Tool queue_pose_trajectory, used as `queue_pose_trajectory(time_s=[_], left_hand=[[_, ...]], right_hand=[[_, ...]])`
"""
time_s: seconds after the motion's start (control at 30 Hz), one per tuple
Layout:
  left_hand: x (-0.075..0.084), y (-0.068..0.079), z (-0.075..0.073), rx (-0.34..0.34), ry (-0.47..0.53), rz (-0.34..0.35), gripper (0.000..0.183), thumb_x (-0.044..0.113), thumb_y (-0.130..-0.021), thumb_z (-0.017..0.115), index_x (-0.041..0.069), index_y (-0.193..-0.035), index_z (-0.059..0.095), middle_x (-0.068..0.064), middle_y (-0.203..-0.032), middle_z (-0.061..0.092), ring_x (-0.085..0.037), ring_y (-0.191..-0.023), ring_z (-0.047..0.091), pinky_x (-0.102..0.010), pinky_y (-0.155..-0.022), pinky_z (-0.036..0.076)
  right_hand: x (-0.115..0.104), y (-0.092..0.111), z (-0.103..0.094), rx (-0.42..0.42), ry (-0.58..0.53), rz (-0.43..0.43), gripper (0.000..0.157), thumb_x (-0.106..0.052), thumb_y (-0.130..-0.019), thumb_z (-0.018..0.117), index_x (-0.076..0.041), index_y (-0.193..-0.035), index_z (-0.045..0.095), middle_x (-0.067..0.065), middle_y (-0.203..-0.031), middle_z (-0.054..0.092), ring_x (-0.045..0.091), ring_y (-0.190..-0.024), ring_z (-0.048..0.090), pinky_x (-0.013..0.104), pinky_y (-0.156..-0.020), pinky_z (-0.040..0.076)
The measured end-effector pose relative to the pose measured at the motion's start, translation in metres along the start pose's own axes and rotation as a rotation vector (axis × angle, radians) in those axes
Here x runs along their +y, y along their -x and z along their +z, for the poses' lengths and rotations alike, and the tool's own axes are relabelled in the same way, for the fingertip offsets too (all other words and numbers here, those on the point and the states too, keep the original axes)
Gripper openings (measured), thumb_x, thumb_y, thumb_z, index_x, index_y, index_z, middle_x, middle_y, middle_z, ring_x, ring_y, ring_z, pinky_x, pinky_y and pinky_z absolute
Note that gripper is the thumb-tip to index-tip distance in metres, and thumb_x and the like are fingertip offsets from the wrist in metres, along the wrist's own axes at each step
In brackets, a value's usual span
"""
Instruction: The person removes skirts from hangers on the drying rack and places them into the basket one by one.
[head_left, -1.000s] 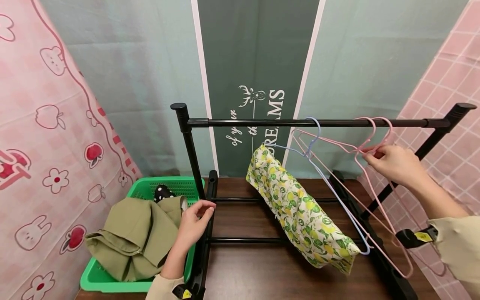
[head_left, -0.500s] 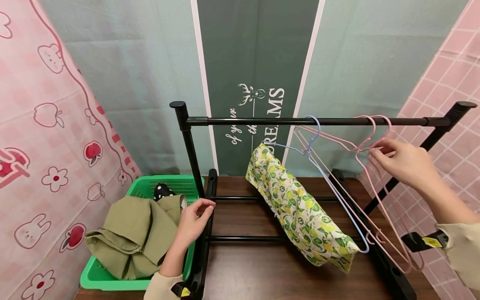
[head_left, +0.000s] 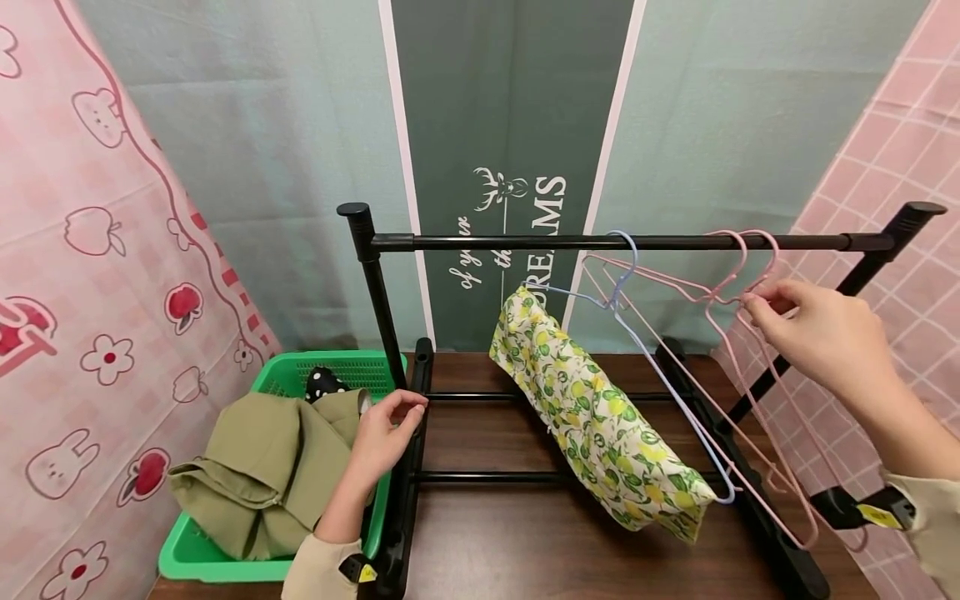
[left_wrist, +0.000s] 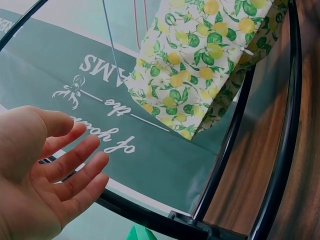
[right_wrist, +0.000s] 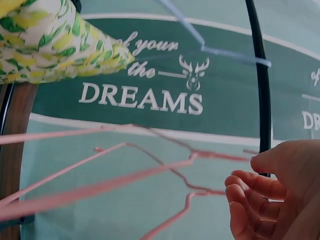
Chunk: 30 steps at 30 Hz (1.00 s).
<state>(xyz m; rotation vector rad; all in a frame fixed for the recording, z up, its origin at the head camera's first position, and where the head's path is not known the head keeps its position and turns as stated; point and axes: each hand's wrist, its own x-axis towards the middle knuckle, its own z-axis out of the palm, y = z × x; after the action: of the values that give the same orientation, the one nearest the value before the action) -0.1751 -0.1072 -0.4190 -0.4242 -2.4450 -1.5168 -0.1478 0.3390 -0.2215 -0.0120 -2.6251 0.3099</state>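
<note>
My right hand (head_left: 828, 337) is at the necks of two pink hangers (head_left: 731, 329) hooked on the black rail (head_left: 487, 242). Its fingers (right_wrist: 235, 200) are loosely curled. Nothing shows between them and the thumb; whether a fingertip touches a hanger I cannot tell. A blue hanger (head_left: 637, 333) hangs left of the pink ones and bears a lemon-print garment (head_left: 592, 417), tilted down to the right. By the rack's left upright my left hand (head_left: 386, 433) stays low, palm and relaxed fingers (left_wrist: 75, 190) bare of any object in the left wrist view.
A green basket (head_left: 206, 569) at the left holds a folded olive garment (head_left: 258, 467) and a black polka-dot cloth (head_left: 324, 383). The black rack's feet and lower bars (head_left: 487, 477) span the brown table (head_left: 480, 542). Curtains (head_left: 262, 167) hang behind; pink tile-pattern cloth (head_left: 900, 167) covers the right.
My right hand has drawn slightly to the right from the pink hangers' necks. The lower ends of the pink hangers have swung together and apart again. My left hand has barely moved.
</note>
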Motion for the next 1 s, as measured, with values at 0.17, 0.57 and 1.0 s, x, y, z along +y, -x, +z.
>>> queue_pose_trajectory(time_s=[0.17,0.57,1.0], left_hand=[[0.003,-0.002,0.003,0.001,-0.001,-0.013,0.011,0.017,-0.086,0.055,0.019,-0.094,0.062,-0.001,-0.09,0.062,-0.008,-0.076,0.056,-0.025,-0.065,0.046],[-0.003,-0.005,0.017,-0.032,0.011,-0.056,0.012,0.018,-0.086,0.056,0.024,-0.094,0.061,0.004,-0.088,0.061,-0.007,-0.075,0.056,-0.024,-0.066,0.046],[-0.009,-0.011,0.032,-0.049,0.021,-0.065,0.013,0.016,-0.084,0.058,0.025,-0.092,0.062,0.006,-0.084,0.061,-0.005,-0.071,0.056,-0.024,-0.065,0.047]], right_hand=[[-0.016,0.003,0.004,0.027,-0.036,-0.099,0.023,-0.031,-0.084,0.053,-0.012,-0.081,0.066,0.011,-0.068,0.064,0.018,-0.05,0.054,0.029,-0.042,0.03],[-0.046,-0.001,0.015,-0.049,0.029,-0.195,0.025,-0.034,-0.087,0.05,-0.016,-0.091,0.066,0.004,-0.074,0.064,0.012,-0.044,0.04,0.028,-0.039,0.026],[-0.066,-0.017,0.024,-0.218,-0.01,-0.256,0.032,-0.037,-0.086,0.05,-0.015,-0.107,0.06,0.006,-0.083,0.066,0.01,-0.044,0.043,0.028,-0.043,0.03]])
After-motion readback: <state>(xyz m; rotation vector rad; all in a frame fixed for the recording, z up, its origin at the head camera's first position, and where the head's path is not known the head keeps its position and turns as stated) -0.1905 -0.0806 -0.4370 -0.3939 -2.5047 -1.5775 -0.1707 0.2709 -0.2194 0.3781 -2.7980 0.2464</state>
